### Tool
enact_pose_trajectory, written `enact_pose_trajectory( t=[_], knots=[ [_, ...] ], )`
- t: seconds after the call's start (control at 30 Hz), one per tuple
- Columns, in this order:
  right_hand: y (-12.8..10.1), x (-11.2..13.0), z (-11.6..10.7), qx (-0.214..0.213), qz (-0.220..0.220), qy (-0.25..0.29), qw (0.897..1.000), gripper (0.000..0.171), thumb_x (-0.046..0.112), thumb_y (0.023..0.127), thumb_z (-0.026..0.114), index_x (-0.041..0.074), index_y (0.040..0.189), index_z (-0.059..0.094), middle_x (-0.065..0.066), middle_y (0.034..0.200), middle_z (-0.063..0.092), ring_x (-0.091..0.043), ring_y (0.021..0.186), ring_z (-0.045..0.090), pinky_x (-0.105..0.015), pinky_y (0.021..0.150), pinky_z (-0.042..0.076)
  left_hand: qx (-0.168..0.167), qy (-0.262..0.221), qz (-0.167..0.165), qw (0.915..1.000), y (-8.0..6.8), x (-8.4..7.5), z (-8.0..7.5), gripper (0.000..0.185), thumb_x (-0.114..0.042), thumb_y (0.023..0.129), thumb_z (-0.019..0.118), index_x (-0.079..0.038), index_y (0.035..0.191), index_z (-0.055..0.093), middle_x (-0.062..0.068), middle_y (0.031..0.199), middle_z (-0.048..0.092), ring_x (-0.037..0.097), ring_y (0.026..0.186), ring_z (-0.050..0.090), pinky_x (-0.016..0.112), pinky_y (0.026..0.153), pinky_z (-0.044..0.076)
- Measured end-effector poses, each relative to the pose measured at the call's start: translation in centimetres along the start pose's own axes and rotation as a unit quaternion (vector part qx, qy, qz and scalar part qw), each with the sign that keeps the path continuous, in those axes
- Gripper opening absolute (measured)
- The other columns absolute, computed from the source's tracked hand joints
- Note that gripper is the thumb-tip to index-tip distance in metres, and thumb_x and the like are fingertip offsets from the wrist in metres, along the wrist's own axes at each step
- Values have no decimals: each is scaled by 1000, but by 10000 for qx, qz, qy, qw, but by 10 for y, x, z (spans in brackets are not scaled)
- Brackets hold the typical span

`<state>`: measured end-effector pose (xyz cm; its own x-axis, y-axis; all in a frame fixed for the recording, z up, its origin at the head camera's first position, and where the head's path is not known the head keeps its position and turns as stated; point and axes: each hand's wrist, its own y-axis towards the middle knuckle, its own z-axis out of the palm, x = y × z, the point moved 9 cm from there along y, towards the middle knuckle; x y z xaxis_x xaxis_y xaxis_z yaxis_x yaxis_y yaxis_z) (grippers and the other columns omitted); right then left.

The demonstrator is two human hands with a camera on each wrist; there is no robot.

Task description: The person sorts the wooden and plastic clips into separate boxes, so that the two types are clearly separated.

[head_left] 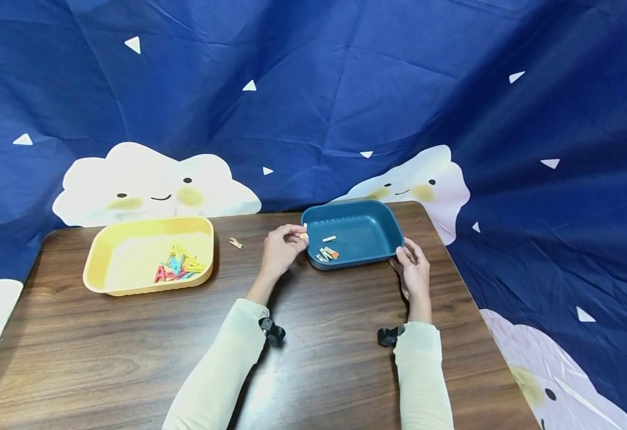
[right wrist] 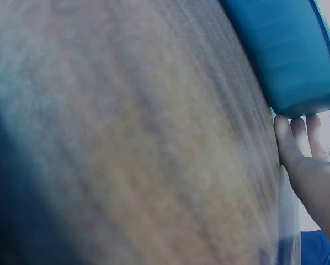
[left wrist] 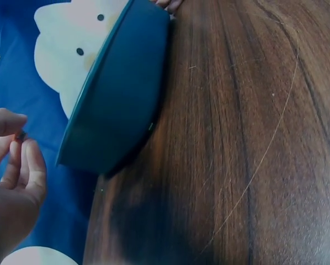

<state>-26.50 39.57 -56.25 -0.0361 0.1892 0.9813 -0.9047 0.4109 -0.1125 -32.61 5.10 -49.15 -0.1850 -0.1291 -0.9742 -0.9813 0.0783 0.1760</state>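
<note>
My left hand [head_left: 283,251] pinches a small wooden clothespin [head_left: 304,236] between thumb and fingertips, at the left rim of the blue tray [head_left: 346,262]. In the left wrist view, the fingers of the left hand [left wrist: 19,182] mostly hide the clothespin. Several small clothespins [head_left: 326,254], one with an orange part, lie in the tray's near left corner, and a pale clothespin [head_left: 329,239] lies just behind them. My right hand [head_left: 414,272] holds the tray's near right corner. In the right wrist view its fingertips touch the tray's outer wall [right wrist: 297,61].
At the left stands a yellow tray [head_left: 104,263] with several red, yellow and blue clothespins [head_left: 181,264] in it. A wooden clothespin [head_left: 236,243] lies on the brown table [head_left: 313,334] between the trays. A blue curtain [head_left: 303,119] with clouds hangs behind the table.
</note>
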Motion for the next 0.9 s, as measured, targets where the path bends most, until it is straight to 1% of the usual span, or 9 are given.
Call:
enact_pose_trajectory(
  t=[0.1, 0.3, 0.5, 0.67, 0.8, 0.9],
  knots=[
    [0, 0, 0, -8, 7, -8, 10000, 48, 10, 105, 56, 1, 151, 43, -18, 141, 46, -25, 127, 49, -43, 105, 48, 33, 150, -16, 9999, 0, 1, 3, 20, 4, 81, 76, 4, 101, 76, 12, 90, 71, 15, 76, 66, 18, 71, 55],
    [0, 0, 0, -9, -3, 8, 10000, 48, 10, 104, 56, 1, 150, 44, -18, 140, 47, -24, 127, 49, -41, 104, 50, 134, 434, -61, 9989, -1, 3, 11, 20, 1, 81, 79, 1, 101, 77, 10, 91, 71, 19, 79, 68, 24, 73, 57],
    [-1, 1, 0, -9, -23, 5, 10000, 48, 11, 104, 57, 0, 149, 44, -17, 139, 48, -23, 125, 51, -39, 102, 51, 298, 708, 57, 9970, -2, 1, 22, 16, -2, 82, 81, -2, 98, 78, 7, 88, 70, 17, 78, 69, 26, 74, 57],
    [-1, 0, -1, -21, -28, -2, 10000, 48, 11, 104, 57, 0, 149, 44, -15, 135, 50, -22, 120, 53, -41, 102, 51, 354, 961, 144, 9946, -3, -1, 31, 15, -3, 83, 81, -3, 97, 78, 5, 88, 69, 16, 79, 69, 28, 74, 56],
    [-1, 0, -1, -39, -27, 57, 10000, 48, 11, 104, 57, 0, 148, 44, -12, 132, 52, -18, 117, 54, -41, 103, 50, 509, 1124, 152, 9922, -3, -2, 41, 16, -3, 83, 81, -5, 99, 78, 5, 92, 71, 17, 83, 69, 28, 74, 56],
    [-1, -1, -1, -42, -21, 74, 10000, 48, 11, 104, 57, 0, 148, 44, -10, 131, 52, -16, 116, 55, -40, 102, 51, 668, 1264, 95, 9897, -3, -1, 47, 16, -5, 84, 81, -6, 100, 78, 4, 95, 72, 17, 85, 69, 29, 74, 56]
  ],
)
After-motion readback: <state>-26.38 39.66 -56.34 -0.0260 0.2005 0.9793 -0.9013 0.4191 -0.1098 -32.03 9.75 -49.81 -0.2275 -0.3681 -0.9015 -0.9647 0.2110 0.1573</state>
